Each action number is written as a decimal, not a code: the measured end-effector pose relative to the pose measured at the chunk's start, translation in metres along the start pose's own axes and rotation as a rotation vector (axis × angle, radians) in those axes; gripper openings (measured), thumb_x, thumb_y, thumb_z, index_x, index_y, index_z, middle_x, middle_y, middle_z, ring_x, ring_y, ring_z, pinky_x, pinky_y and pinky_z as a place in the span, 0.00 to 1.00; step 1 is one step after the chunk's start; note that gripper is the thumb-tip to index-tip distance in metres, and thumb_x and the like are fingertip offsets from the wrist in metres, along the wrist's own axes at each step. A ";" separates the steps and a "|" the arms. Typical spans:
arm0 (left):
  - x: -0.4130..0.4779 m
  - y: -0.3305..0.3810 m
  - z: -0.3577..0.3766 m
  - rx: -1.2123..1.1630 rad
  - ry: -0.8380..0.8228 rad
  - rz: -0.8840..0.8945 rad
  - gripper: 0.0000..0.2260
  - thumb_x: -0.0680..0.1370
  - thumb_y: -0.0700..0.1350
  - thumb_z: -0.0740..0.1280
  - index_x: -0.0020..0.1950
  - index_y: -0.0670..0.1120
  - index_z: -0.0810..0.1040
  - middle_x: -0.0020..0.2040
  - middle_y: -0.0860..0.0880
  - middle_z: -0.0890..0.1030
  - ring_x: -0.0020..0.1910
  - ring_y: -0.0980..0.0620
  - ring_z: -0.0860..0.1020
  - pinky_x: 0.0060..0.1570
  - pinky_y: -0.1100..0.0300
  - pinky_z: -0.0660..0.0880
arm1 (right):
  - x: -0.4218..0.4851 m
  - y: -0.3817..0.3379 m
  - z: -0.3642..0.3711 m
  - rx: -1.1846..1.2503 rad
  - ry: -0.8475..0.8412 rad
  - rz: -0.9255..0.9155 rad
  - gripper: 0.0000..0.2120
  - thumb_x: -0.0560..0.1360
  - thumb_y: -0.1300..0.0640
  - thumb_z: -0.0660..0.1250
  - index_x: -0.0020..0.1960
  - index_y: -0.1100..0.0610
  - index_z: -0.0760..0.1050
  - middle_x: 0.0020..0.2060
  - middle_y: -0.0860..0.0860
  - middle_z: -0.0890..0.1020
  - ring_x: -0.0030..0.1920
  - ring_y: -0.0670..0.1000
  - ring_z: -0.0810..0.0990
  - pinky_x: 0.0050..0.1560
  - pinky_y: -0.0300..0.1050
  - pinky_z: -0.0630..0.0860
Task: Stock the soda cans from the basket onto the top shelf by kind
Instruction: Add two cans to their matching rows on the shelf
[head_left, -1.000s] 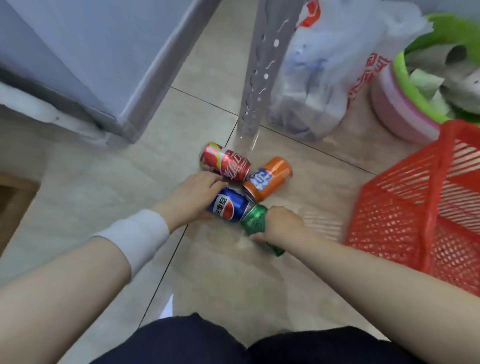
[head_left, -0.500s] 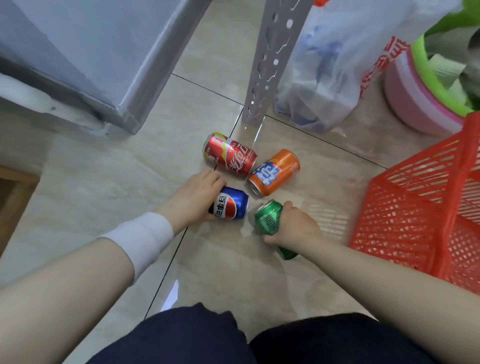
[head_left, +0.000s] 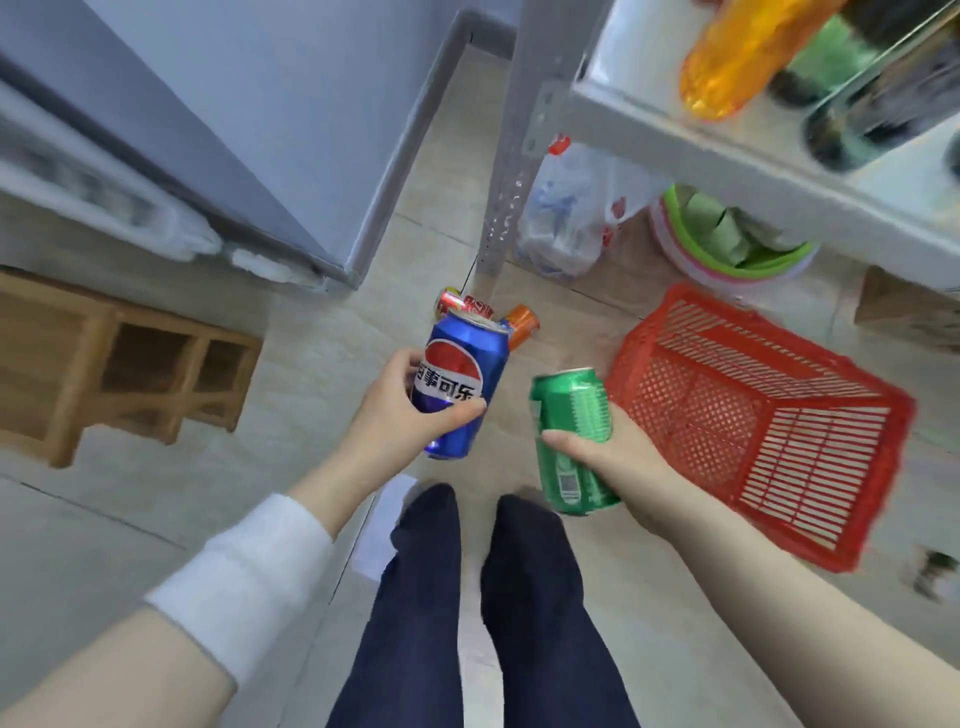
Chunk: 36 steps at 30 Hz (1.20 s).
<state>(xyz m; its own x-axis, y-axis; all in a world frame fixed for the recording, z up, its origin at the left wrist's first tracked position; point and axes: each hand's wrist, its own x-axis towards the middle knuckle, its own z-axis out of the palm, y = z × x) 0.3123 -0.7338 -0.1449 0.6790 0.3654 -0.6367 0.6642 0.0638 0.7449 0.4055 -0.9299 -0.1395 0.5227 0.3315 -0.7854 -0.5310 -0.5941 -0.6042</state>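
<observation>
My left hand (head_left: 387, 415) grips a blue Pepsi can (head_left: 462, 379) held up off the floor. My right hand (head_left: 608, 457) grips a green soda can (head_left: 571, 426) beside it. Far below, a red cola can (head_left: 465, 302) and an orange soda can (head_left: 522, 325) lie on the tiled floor, partly hidden behind the blue can. The red plastic basket (head_left: 753, 415) lies tipped on the floor at the right, with no cans visible in it. A grey metal shelf (head_left: 727, 150) juts in at the upper right.
The shelf's perforated post (head_left: 511, 156) stands just behind the floor cans. An orange bottle (head_left: 737, 57) and dark bottles (head_left: 872, 98) sit on the shelf. A plastic bag (head_left: 566, 223) and green-pink basins (head_left: 727, 254) lie under it. A wooden stool (head_left: 119, 358) is left.
I have risen from a crouch, lifting the blue can in my left hand and the green can in my right off the floor. The red and orange cans stayed down.
</observation>
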 end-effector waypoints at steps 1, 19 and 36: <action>-0.025 0.025 -0.003 -0.061 -0.003 -0.016 0.22 0.63 0.51 0.77 0.50 0.54 0.70 0.47 0.53 0.79 0.47 0.56 0.78 0.45 0.64 0.74 | -0.033 -0.019 -0.006 0.064 0.001 -0.010 0.12 0.68 0.58 0.74 0.48 0.53 0.74 0.42 0.50 0.81 0.42 0.49 0.80 0.46 0.44 0.77; -0.264 0.319 -0.007 -0.118 -0.243 0.408 0.21 0.67 0.48 0.73 0.56 0.52 0.69 0.50 0.52 0.78 0.48 0.59 0.78 0.40 0.68 0.75 | -0.370 -0.195 -0.096 0.770 -0.002 -0.470 0.46 0.56 0.43 0.79 0.67 0.60 0.68 0.58 0.58 0.80 0.56 0.59 0.80 0.47 0.53 0.79; -0.293 0.484 0.116 -0.112 -0.144 0.790 0.22 0.62 0.51 0.73 0.51 0.53 0.68 0.45 0.53 0.78 0.36 0.70 0.76 0.33 0.76 0.71 | -0.432 -0.257 -0.275 0.633 0.213 -0.852 0.45 0.48 0.47 0.83 0.58 0.67 0.72 0.50 0.66 0.80 0.48 0.64 0.80 0.46 0.58 0.78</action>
<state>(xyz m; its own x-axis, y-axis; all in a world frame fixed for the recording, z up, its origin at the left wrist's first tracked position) 0.4713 -0.9176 0.3792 0.9731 0.2189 0.0716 -0.0580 -0.0678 0.9960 0.4993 -1.1221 0.3919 0.9555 0.2862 -0.0716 -0.1543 0.2780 -0.9481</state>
